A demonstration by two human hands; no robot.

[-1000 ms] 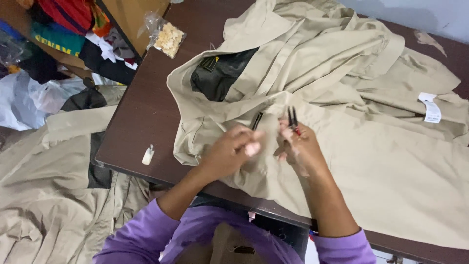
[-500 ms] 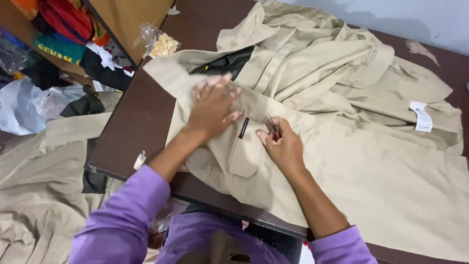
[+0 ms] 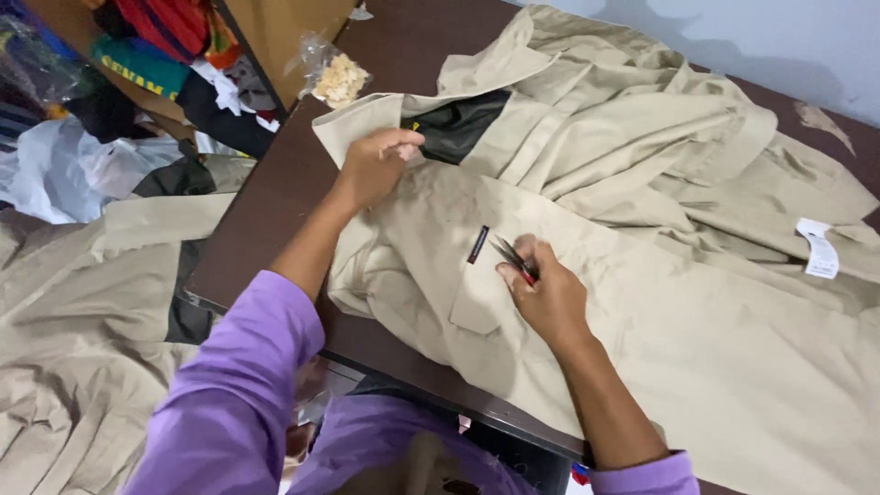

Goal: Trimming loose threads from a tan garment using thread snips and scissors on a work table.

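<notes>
A dark brown wooden tabletop (image 3: 275, 220) carries a spread beige cotton garment (image 3: 697, 302). The left hand (image 3: 374, 165) pinches its far-left fold, grip clamped on cloth. The right hand (image 3: 543, 298), grip closed around small dark thread snips (image 3: 513, 259), rests near a pocket flap (image 3: 481, 295).

A beige garment (image 3: 642, 229) lies spread and rumpled over the dark table, dark lining showing at about eleven o'clock and a white tag out at three o'clock. Near its middle sits a flapped pocket with a small dark label. Thin snips (image 3: 513, 259) rest points-up at that pocket.
</notes>
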